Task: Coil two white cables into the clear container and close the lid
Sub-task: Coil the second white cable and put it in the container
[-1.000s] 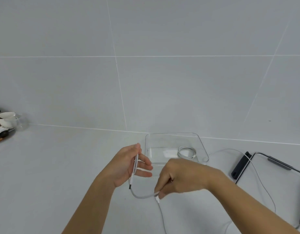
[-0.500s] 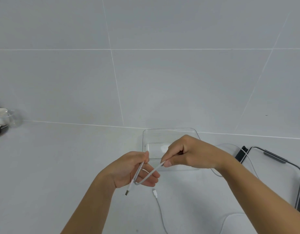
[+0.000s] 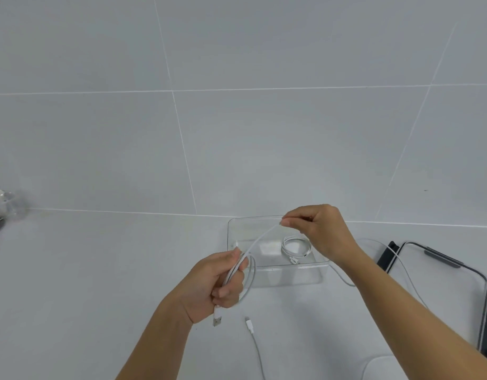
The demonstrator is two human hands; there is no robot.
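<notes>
A clear container (image 3: pixel 275 272) stands open on the white counter near the wall. One white cable (image 3: pixel 295 246) lies coiled inside it at the right. My left hand (image 3: pixel 212 283) is in front of the container and grips loops of a second white cable (image 3: pixel 260 237), whose USB plug hangs below the fist. My right hand (image 3: pixel 316 229) pinches that same cable above the container, stretched taut between both hands. The cable's loose end (image 3: pixel 249 323) lies on the counter. The clear lid (image 3: pixel 439 281) with dark clasps rests at the right.
Some white and clear items (image 3: pixel 1 207) sit at the far left edge by the wall. The tiled wall rises right behind the container. A trailing stretch of cable (image 3: pixel 401 267) runs over the lid at the right.
My right hand has lifted up and to the right, drawing the cable taut over the container. My left hand now holds a further loop, and the coil inside the container is uncovered.
</notes>
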